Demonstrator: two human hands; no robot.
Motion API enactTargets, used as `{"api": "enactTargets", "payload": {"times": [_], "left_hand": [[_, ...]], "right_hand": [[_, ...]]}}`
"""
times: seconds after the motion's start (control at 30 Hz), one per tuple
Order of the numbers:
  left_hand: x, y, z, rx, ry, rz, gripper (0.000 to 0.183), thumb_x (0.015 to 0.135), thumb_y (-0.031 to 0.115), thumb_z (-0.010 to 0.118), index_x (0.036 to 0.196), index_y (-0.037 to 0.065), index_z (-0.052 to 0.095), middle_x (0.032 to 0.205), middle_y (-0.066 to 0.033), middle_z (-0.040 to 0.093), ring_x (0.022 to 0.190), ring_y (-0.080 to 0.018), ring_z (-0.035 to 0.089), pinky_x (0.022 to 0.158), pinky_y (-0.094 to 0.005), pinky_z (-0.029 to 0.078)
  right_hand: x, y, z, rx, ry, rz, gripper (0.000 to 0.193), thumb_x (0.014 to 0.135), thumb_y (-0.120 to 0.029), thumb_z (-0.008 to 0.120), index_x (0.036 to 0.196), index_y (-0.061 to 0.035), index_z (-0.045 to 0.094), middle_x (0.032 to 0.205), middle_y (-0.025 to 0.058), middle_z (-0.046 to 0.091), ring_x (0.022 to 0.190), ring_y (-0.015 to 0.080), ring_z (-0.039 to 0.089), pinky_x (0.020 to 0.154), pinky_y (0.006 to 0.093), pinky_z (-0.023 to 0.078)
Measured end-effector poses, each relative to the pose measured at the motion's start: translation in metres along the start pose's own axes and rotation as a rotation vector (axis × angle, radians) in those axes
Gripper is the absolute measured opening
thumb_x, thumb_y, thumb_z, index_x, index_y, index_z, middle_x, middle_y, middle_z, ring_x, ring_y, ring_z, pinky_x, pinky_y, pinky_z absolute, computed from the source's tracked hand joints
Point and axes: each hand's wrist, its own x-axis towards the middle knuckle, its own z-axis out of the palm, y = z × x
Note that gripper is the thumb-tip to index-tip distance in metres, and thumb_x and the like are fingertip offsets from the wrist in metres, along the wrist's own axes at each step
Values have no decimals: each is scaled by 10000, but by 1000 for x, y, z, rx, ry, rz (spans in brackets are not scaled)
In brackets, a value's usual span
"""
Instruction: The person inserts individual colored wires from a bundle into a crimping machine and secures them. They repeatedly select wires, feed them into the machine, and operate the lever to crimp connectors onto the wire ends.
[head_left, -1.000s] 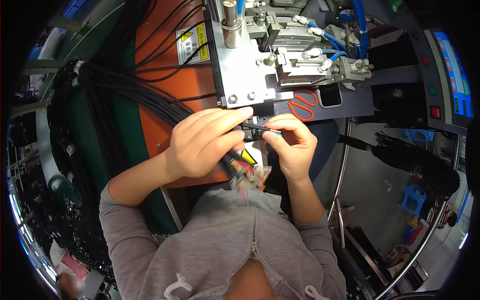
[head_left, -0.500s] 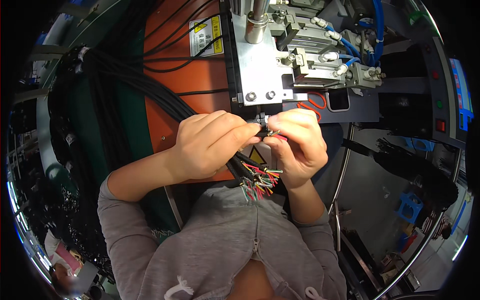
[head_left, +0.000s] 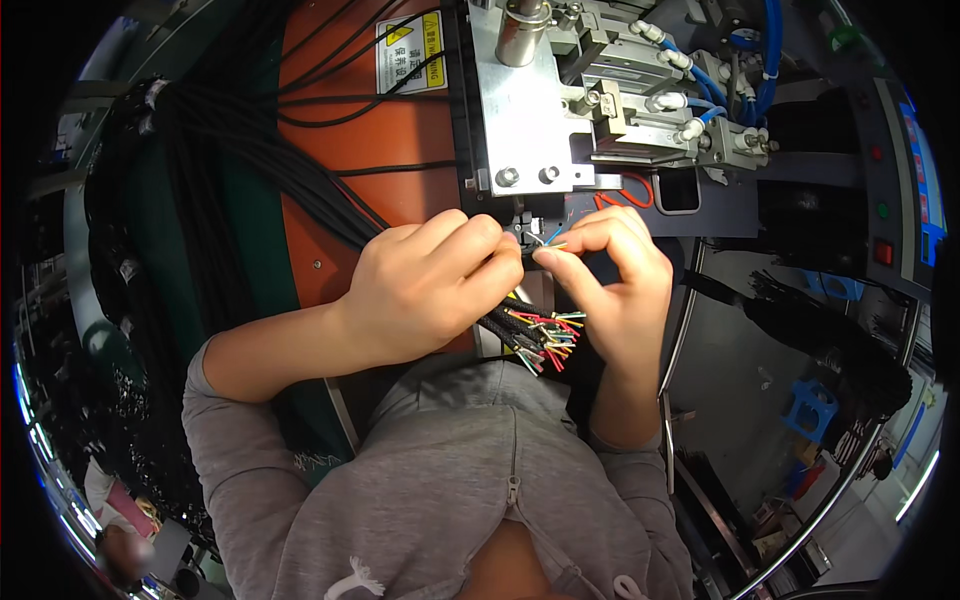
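Note:
My left hand point(head_left: 430, 285) is closed around the end of a black cable, most of it hidden by my fingers. From that end fan out thin coloured wires point(head_left: 551, 240), blue and white among them. Thumb and forefinger of my right hand point(head_left: 615, 280) pinch one or more of these wires. Both hands meet just in front of a small metal fixture point(head_left: 522, 222) under the machine's steel plate point(head_left: 522, 130). Below my fingers hangs a bundle of black braided cables point(head_left: 510, 325) with stripped red, yellow, green and white wire ends point(head_left: 545, 345).
Pneumatic cylinders point(head_left: 640, 130) with blue hoses stand at the back right. Red-handled scissors point(head_left: 636, 190) lie beside a dark tray point(head_left: 678, 192). Black cables point(head_left: 300, 190) cross the orange surface point(head_left: 400, 150) at left. A button panel point(head_left: 880, 210) is at far right.
The right hand has shifted slightly right, opening a gap from the left, and blue and white wires now show between them. The hanging bundle sits a little further right and higher.

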Motion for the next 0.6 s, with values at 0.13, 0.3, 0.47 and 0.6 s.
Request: {"api": "enactTargets", "payload": {"times": [0.13,0.3,0.47,0.6], "left_hand": [[-5,-1,8,41,74,64,290,666,82,683,954,48,693,706,6,554,570,-106,520,431,-228,388],[-2,-1,15,134,8,92,307,678,61,670,983,86,703,659,25,521,536,-89,469,417,-220,360],[-2,2,19,222,-66,24,288,720,97,627,998,102,703,662,32,444,529,-89,421,431,-217,360],[-1,6,17,224,-106,-19,293,723,110,624,1006,105,703,685,26,436,533,-88,430,438,-216,365]], "right_hand": [[-8,14,-9,508,-125,344,83,752,-9,719,781,10,643,696,72,601,667,143,555,610,270,442],[-11,25,2,112,24,81,99,767,-7,706,844,29,654,742,84,622,655,152,573,607,272,461],[-6,20,17,-230,73,-12,33,785,-16,643,776,-19,612,722,90,591,677,268,533,629,356,427],[-10,18,16,-231,34,-5,43,756,-14,646,757,-30,607,699,74,572,662,247,519,617,337,411]]}}
